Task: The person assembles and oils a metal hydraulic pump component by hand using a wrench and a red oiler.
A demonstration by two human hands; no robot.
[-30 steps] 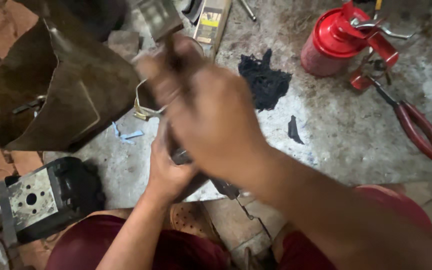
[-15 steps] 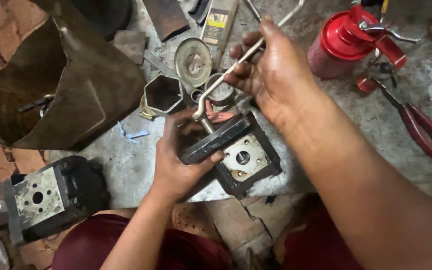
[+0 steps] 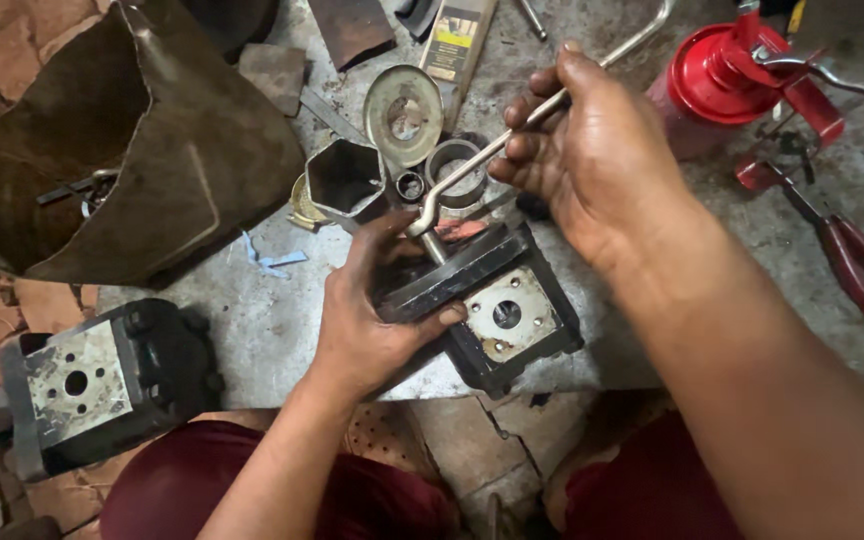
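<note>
My left hand (image 3: 367, 315) grips a dark, greasy metal pump body (image 3: 507, 310) at the table's front edge, thumb over its top plate. My right hand (image 3: 592, 150) is closed around a bent steel rod wrench (image 3: 472, 165) whose lower end stands on the top of the pump body. The rod's far end curves up past my fingers toward the top of the view. The pump's square face with a centre hole and small bolt holes faces up.
Behind the pump lie a hexagonal socket (image 3: 344, 178), a round washer plate (image 3: 404, 112) and a metal ring (image 3: 455, 170). A red oil can (image 3: 722, 85) and red-handled pliers (image 3: 857, 270) sit right. A second pump body (image 3: 102, 380) and a dark leather bag (image 3: 122, 150) are left.
A second ago my right hand covered the work close to the camera; it has since drawn back and right with the rod, uncovering the pump body. My left hand has stayed on the pump.
</note>
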